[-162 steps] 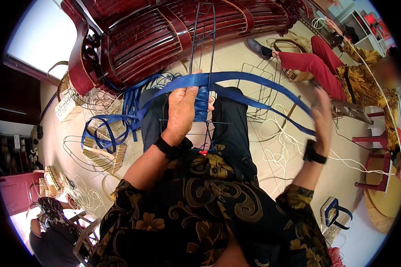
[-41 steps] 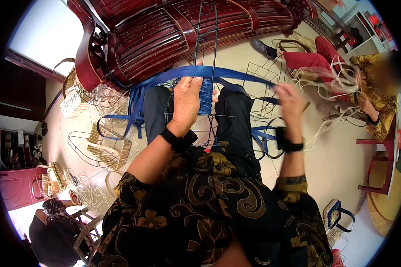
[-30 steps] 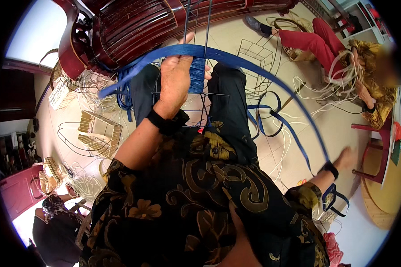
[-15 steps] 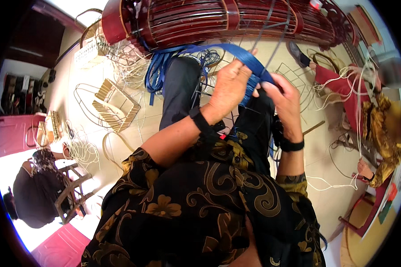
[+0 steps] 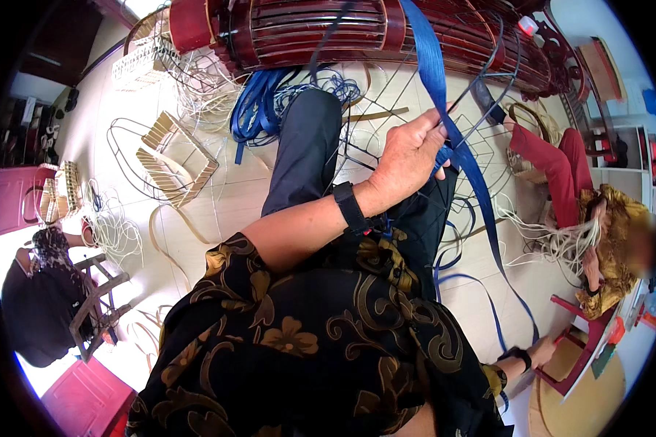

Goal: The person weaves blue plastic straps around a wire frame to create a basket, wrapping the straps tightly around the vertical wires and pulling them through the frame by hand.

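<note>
Grip matters most at our left hand (image 5: pixel 408 156), whose thumb and fingers pinch the blue strap (image 5: pixel 481 193) where it crosses the dark wire frame (image 5: pixel 499 74), presumably so that neither slips against the other. The frame leans above our right thigh (image 5: pixel 424 226), which probably helps steady it. From that pinch, one length of strap rises in front of the slatted red bench (image 5: pixel 313 38); another drops rightward to our right hand (image 5: pixel 541 352). We reach that arm far out, seemingly to keep the strap from tangling, though we cannot tell whether its fingers pinch or spread. Past our left knee (image 5: pixel 313 109), blue coils (image 5: pixel 259 109) lie heaped, perhaps placed there for easy reach.
</note>
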A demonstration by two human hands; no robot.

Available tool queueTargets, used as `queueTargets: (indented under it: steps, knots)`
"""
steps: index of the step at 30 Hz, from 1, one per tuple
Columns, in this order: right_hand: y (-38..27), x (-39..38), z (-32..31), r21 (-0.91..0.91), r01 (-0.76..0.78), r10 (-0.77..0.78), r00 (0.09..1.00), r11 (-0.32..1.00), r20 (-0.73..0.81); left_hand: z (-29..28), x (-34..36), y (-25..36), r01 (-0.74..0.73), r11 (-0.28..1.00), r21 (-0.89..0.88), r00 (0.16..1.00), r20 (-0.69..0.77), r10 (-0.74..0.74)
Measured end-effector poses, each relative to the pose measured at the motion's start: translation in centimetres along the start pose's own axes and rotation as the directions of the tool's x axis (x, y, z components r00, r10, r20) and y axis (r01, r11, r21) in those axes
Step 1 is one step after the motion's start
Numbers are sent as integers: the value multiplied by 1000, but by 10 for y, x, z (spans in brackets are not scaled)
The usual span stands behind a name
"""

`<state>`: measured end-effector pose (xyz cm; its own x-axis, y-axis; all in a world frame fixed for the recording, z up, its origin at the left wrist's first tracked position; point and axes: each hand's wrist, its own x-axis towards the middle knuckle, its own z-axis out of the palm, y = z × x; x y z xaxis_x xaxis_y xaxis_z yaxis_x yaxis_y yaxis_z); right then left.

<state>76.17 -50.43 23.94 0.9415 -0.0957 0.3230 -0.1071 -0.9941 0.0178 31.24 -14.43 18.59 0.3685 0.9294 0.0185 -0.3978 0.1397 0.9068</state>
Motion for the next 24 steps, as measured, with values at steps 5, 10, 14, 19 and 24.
queueTargets:
  steps: [5, 10, 14, 19, 24]
  knots:
    - [-146, -93, -5, 681, 577, -720, 686, 450, -106, 0, 3, -1, 47, 999, -19, 998, 40, -46]
    - [-269, -300, -72, 996, 63, -990, 124, -60, -67, 3, 1, 1, -4, 1000, 13, 1000, 8, 4]
    - [-283, -332, -81, 999, -47, -1000, 2, 10, 10, 0, -3, 8, -127, 960, 249, 989, -39, 141]
    - [-273, -298, -50, 984, 142, -991, 66, -103, -114, -1, -2, 1, -34, 999, 42, 999, -18, 35]
    - [-230, -186, 11, 946, 282, -900, 435, 160, 23, 0, 0, -1, 27, 1000, -12, 999, 24, -26]
